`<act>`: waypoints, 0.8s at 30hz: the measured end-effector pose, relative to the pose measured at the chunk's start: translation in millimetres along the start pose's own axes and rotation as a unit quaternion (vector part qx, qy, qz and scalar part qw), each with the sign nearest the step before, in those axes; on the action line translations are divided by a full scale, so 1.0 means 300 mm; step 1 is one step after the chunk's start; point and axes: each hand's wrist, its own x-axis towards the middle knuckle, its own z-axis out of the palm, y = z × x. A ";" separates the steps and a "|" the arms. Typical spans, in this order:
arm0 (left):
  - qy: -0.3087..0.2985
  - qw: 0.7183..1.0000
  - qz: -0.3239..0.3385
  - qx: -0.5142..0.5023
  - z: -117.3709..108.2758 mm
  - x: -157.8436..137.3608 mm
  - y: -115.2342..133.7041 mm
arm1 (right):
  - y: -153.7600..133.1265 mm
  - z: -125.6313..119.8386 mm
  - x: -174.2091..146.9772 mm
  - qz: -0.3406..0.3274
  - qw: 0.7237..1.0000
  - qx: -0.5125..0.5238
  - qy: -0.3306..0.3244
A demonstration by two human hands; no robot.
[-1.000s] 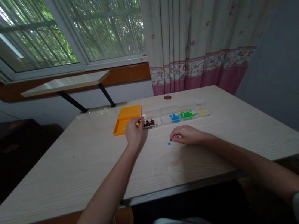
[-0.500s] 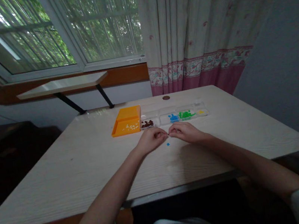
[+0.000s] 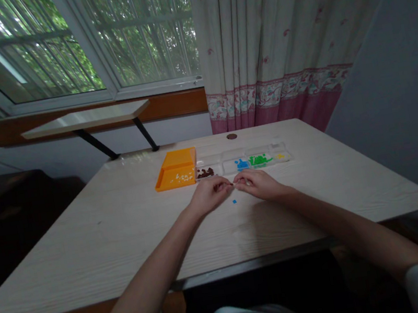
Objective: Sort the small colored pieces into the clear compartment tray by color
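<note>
My left hand [image 3: 212, 194] is closed in a pinch above the middle of the table, with a tiny dark piece [image 3: 231, 184] at its fingertips. Close against it, my right hand [image 3: 257, 183] also pinches; whatever its fingertips hold is too small to make out. Just below the fingertips a small blue piece [image 3: 234, 201] lies on the table. Behind the hands stand clear compartment trays with dark brown pieces [image 3: 205, 172], blue pieces [image 3: 241, 164], green pieces [image 3: 260, 159] and a few yellow pieces [image 3: 280, 156].
An open orange case [image 3: 160, 181] with small white pieces [image 3: 183, 177] stands left of the trays. The pale wooden table [image 3: 115, 245] has a round brown disc [image 3: 232, 136] near its back edge. A raised shelf [image 3: 88, 119] on black legs stands at the back left.
The fingertips have come slightly apart, and the dark piece shows at the left fingertips. Both hands otherwise keep nearly the same place; the blue piece on the table has not moved.
</note>
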 end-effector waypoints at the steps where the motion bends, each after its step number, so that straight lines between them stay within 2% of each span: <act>1: 0.019 1.000 0.000 0.001 -0.007 0.001 -0.002 | 0.002 0.001 -0.001 0.001 1.000 -0.003 -0.010; 5: 0.114 0.993 -0.011 0.003 -0.029 0.004 -0.008 | 0.011 0.012 -0.007 -0.006 0.998 -0.012 -0.067; 8: 0.154 0.988 -0.011 0.006 -0.034 0.005 -0.010 | 0.009 0.017 -0.008 -0.013 0.995 -0.013 -0.093; 16: 0.200 0.980 0.015 0.009 -0.028 0.005 -0.016 | -0.007 0.000 -0.010 -0.049 0.988 -0.007 -0.149; 24: 0.214 0.977 0.002 0.004 -0.031 0.004 -0.017 | -0.009 0.000 -0.008 -0.057 0.985 -0.014 -0.162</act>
